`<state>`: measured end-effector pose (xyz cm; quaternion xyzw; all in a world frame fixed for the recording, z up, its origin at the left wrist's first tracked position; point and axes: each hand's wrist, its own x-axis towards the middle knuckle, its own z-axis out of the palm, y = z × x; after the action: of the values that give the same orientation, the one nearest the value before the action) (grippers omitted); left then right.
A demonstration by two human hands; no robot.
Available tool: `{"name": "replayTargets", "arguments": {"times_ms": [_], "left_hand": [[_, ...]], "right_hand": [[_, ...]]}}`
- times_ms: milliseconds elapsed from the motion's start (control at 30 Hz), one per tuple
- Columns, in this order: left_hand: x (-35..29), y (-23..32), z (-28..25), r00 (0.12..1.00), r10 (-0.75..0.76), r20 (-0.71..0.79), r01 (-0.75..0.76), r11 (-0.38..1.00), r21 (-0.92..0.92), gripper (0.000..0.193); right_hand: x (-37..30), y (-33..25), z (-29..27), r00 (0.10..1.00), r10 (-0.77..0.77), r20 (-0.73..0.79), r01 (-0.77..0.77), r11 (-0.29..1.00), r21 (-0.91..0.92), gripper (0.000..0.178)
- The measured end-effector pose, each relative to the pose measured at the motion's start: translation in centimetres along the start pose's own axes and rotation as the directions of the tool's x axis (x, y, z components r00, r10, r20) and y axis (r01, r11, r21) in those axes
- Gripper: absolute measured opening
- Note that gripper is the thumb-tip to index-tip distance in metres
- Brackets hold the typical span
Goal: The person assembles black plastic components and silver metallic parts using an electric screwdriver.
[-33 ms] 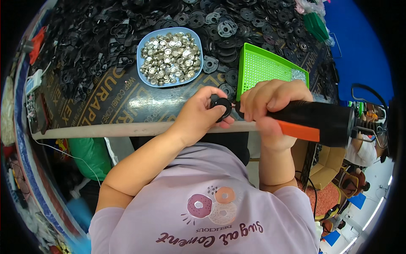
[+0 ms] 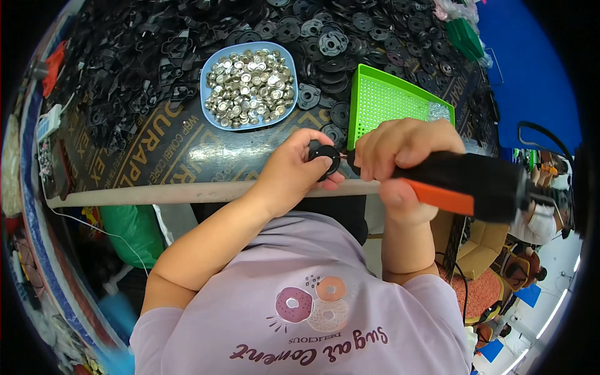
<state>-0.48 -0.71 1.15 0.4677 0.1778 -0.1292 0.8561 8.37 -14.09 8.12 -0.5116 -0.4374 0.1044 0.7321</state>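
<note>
A round black disc (image 2: 325, 160) pinched in the left hand (image 2: 291, 165) is best squared to the black-orange cylindrical driver (image 2: 472, 182) clasped alongside by the right hand (image 2: 405, 149).

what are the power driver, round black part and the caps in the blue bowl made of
Power driver: probably plastic, dull black, judging by its even surface. Round black part: likely smooth plastic, with faint highlights around its edge. Caps: apparently metal, shiny and silver-coloured, from their bright glints.
</note>
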Motion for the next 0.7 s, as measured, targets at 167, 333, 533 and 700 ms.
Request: {"name": "replayTargets", "arguments": {"times_ms": [167, 333, 533, 700], "left_hand": [[0.1, -0.6, 0.2, 0.999, -0.015, -0.032, 0.011, 0.994, -0.112, 0.027], [-0.4, -1.3, -0.2, 0.998, 0.054, -0.022, -0.056, 0.992, -0.117, 0.029], [-0.8, -0.9, 0.2, 0.978, 0.21, 0.003, -0.21, 0.978, -0.002, 0.03], [-1.0, 0.1, 0.8, 0.986, 0.134, -0.101, -0.143, 0.985, -0.094, 0.023]], "right_hand": [[0.8, -0.2, -1.3, 0.957, -0.17, -0.236, 0.184, 0.982, 0.036, 0.034], [0.4, 1.8, -2.9, 0.889, -0.071, -0.453, -0.003, 0.987, -0.159, 0.029], [0.5, 3.0, -3.7, 0.874, -0.073, -0.48, -0.038, 0.976, -0.216, 0.029], [0.4, 2.8, -3.9, 0.9, -0.072, -0.43, -0.065, 0.953, -0.296, 0.017]]}}
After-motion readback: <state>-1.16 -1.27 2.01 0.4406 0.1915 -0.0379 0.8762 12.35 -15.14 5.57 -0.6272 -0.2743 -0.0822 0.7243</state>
